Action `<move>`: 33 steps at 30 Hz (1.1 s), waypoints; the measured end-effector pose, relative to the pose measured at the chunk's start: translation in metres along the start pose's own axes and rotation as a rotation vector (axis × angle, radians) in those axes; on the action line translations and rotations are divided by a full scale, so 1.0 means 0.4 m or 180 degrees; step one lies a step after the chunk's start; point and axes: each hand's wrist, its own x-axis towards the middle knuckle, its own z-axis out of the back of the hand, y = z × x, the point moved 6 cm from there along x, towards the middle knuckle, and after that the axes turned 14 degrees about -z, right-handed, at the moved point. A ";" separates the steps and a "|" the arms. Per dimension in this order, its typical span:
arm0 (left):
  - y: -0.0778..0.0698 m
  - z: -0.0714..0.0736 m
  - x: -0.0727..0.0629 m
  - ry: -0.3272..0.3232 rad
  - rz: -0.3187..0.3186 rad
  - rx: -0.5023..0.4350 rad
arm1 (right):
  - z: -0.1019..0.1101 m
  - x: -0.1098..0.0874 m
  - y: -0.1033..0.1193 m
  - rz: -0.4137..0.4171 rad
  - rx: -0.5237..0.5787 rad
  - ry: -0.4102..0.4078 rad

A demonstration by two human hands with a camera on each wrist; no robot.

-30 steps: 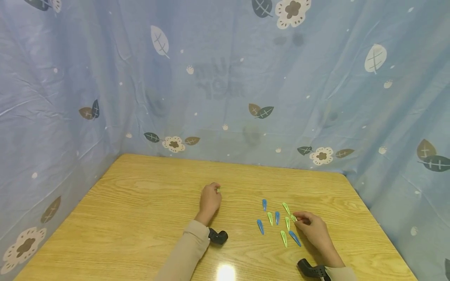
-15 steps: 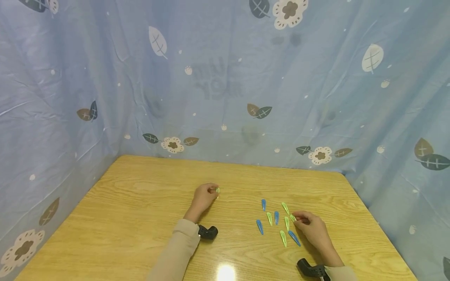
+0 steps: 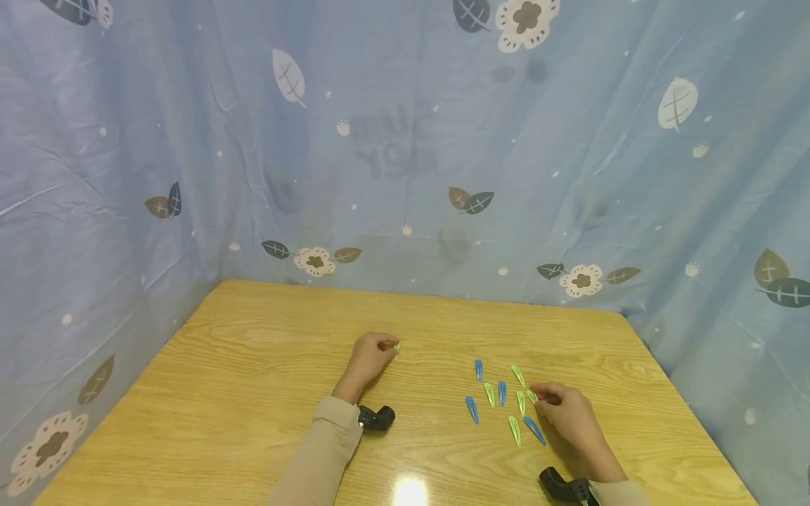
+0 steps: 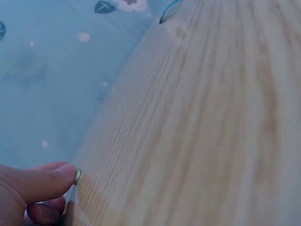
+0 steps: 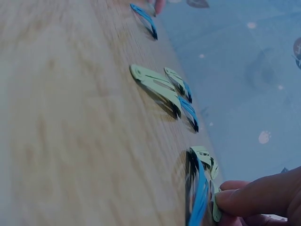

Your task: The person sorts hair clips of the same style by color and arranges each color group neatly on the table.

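My left hand pinches a small light-green snap hair clip between thumb and fingers, left of the loose clips; its tip also shows in the left wrist view, where the hair clip sticks out past the thumb. On the right, my right hand pinches another green hair clip at the right side of the group. The right wrist view has the thumb against that green clip, partly covering it. Close to those fingers lies a blue hair clip.
Several more clips lie spread on the wooden table, among them a blue clip, a green clip and a green clip. A blue patterned curtain hangs behind the table and along both sides.
My left hand has turned and its wrist has swung left, so the green hair clip in its fingertips shows more. The right hand and the loose clips stay in place.
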 end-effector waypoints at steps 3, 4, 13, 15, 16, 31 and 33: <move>-0.002 0.000 0.002 -0.0013 0.0012 0.0007 | 0.002 0.001 -0.001 -0.0048 0.0045 0.0032; -0.003 0.000 0.002 -0.0015 0.0012 0.0009 | 0.002 0.001 -0.001 -0.0059 0.0054 0.0048; -0.013 -0.004 -0.003 0.0004 -0.0071 -0.0010 | 0.010 -0.005 -0.009 -0.0107 0.0159 0.0105; -0.012 -0.004 -0.003 -0.0004 -0.0054 -0.0009 | 0.015 -0.005 -0.005 -0.0115 0.0236 0.0091; -0.011 -0.004 -0.003 -0.0008 -0.0032 -0.0006 | 0.018 -0.005 -0.001 -0.0121 0.0307 0.0094; -0.007 0.003 -0.005 -0.0015 -0.0065 0.0037 | -0.076 0.011 0.179 -0.0149 0.1965 0.0799; -0.007 0.001 -0.005 -0.0019 -0.0094 0.0063 | -0.097 0.015 0.204 -0.0142 0.2038 0.0825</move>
